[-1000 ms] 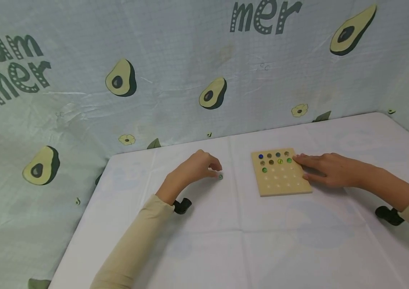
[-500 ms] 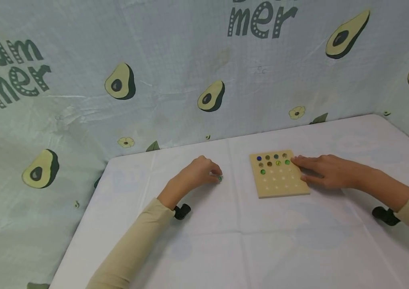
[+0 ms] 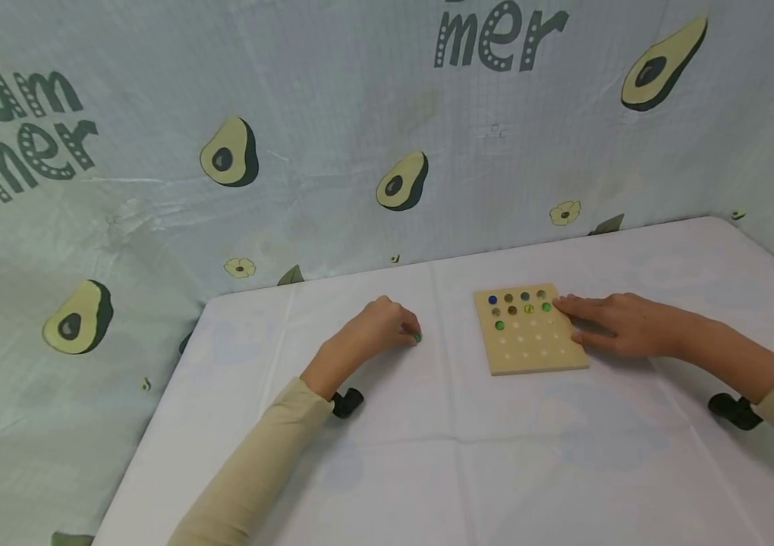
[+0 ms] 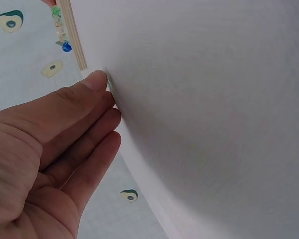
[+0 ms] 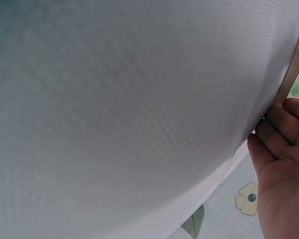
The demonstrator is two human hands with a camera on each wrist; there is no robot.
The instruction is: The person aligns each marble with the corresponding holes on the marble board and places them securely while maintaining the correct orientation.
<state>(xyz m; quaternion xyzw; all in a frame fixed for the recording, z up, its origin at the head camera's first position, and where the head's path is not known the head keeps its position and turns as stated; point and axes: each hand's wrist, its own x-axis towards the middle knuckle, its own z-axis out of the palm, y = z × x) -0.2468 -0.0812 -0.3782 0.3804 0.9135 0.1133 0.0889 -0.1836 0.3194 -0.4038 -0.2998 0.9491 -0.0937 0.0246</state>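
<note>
My left hand (image 3: pixel 379 327) is low over the tabletop, left of the board, pinching a small green marble (image 3: pixel 417 338) between thumb and fingertips. In the left wrist view the thumb and fingers of that hand (image 4: pixel 65 129) meet right at the cloth and mostly hide the marble. A square wooden board (image 3: pixel 530 349) with rows of small hollows lies flat; marbles fill the far rows, among them a dark blue one (image 3: pixel 492 299) and a green one (image 3: pixel 499 325). My right hand (image 3: pixel 622 322) rests against the board's right edge with fingers extended.
White cloth (image 3: pixel 387 470) covers the table. Behind the table hangs a pale curtain (image 3: pixel 319 114) printed with avocados. Dark wrist cameras, one on the left (image 3: pixel 347 403) and one on the right (image 3: pixel 735 411), sit beneath the forearms close over the cloth.
The left fingers have closed around the green marble that lay at their tips a second ago. The right hand and the board have stayed in place; the head view has shifted slightly.
</note>
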